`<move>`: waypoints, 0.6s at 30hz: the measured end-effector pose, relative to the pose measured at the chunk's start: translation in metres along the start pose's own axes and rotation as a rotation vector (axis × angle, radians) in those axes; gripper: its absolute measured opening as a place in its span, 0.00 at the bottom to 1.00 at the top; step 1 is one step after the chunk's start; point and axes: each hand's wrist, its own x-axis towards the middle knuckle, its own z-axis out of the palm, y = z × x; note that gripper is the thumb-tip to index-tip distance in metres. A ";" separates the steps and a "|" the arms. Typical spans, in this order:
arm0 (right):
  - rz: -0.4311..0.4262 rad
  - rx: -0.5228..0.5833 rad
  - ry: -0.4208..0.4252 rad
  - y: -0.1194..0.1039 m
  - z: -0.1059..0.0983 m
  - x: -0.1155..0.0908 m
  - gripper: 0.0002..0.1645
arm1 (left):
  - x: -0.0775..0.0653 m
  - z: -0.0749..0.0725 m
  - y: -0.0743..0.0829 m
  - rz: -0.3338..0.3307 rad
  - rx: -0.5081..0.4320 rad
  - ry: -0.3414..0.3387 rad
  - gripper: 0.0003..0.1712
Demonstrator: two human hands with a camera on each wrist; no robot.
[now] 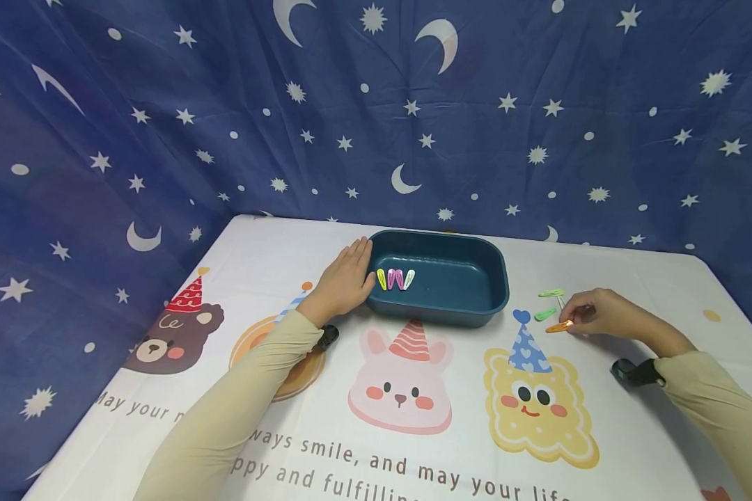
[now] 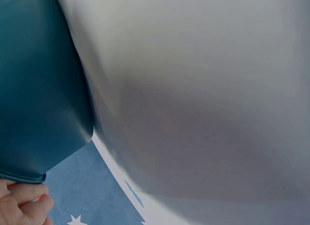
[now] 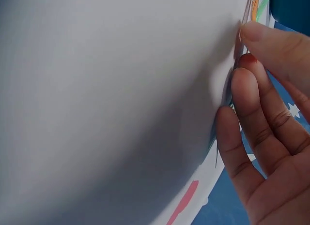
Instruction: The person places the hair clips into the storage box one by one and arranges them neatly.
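My left hand rests against the left end of a dark teal plastic bin, its fingers extended along the rim. At that end inside the bin, a yellow hair clip, two pink-purple hair clips and a white hair clip form a row. To the right of the bin, my right hand pinches one end of an orange hair clip between thumb and fingertips, low over the table. Just beyond it are a green hair clip, a yellow-green hair clip and a partly hidden white hair clip.
A white cloth printed with cartoon animals and lettering covers the table. Behind it and along the left hangs a blue curtain with stars and moons. Each wrist wears a small black camera.
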 end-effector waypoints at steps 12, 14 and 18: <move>-0.052 -0.024 0.018 -0.001 -0.008 0.001 0.11 | 0.001 0.000 -0.001 0.002 -0.007 0.002 0.37; -0.072 -0.025 0.028 -0.002 -0.009 0.001 0.12 | 0.001 0.001 -0.001 0.000 -0.009 -0.001 0.37; -0.099 -0.033 0.053 -0.005 -0.012 0.001 0.12 | 0.001 0.001 -0.001 -0.003 -0.014 -0.004 0.37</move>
